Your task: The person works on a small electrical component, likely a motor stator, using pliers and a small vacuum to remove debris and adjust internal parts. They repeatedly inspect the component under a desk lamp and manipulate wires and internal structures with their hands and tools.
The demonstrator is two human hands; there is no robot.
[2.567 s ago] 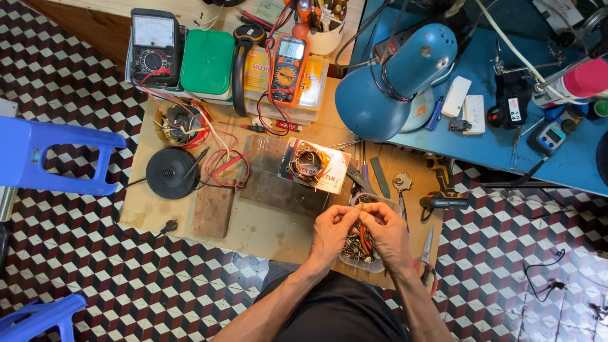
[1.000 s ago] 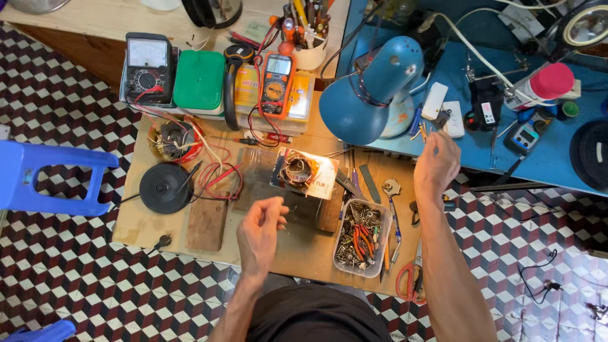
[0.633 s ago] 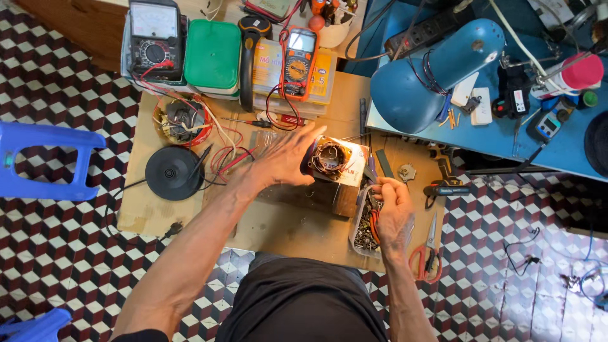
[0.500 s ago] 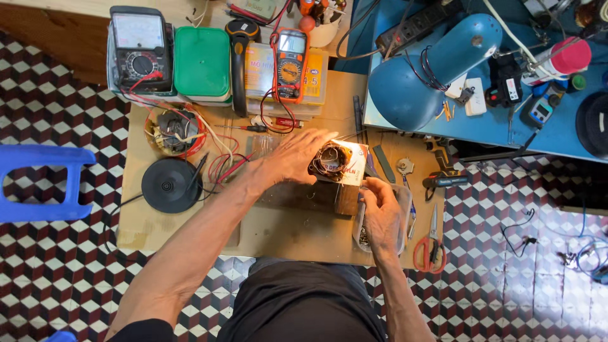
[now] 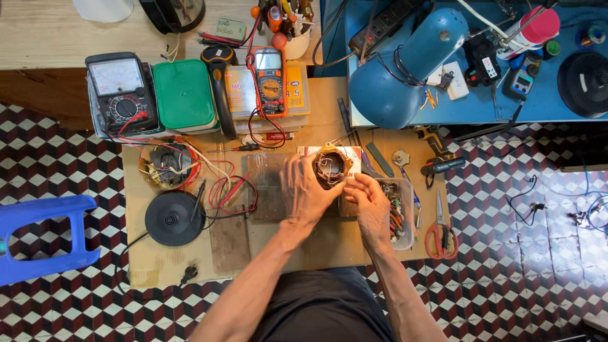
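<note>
A round motor stator [image 5: 331, 166] with copper windings and loose wires sits on a block at the middle of the low wooden board [image 5: 158, 266]. My left hand [image 5: 305, 190] wraps its left side and grips it. My right hand [image 5: 369, 206] is at the stator's lower right edge, fingers pinched against it; whether it holds a small tool or wire I cannot tell. Under the right hand lies a clear plastic tray [image 5: 405, 221] with several small tools and parts.
At the back stand an analog meter [image 5: 120, 92], a green box [image 5: 183, 95], a digital multimeter [image 5: 269, 75] and a blue lamp [image 5: 405, 69]. Another wound coil [image 5: 168, 166], a black round base [image 5: 174, 218], red scissors [image 5: 441, 231] and a blue stool [image 5: 44, 237] lie around.
Both hands have come from apart onto the stator. The left hand has closed around its left side, and the right hand has moved up from the tray to its lower right edge.
</note>
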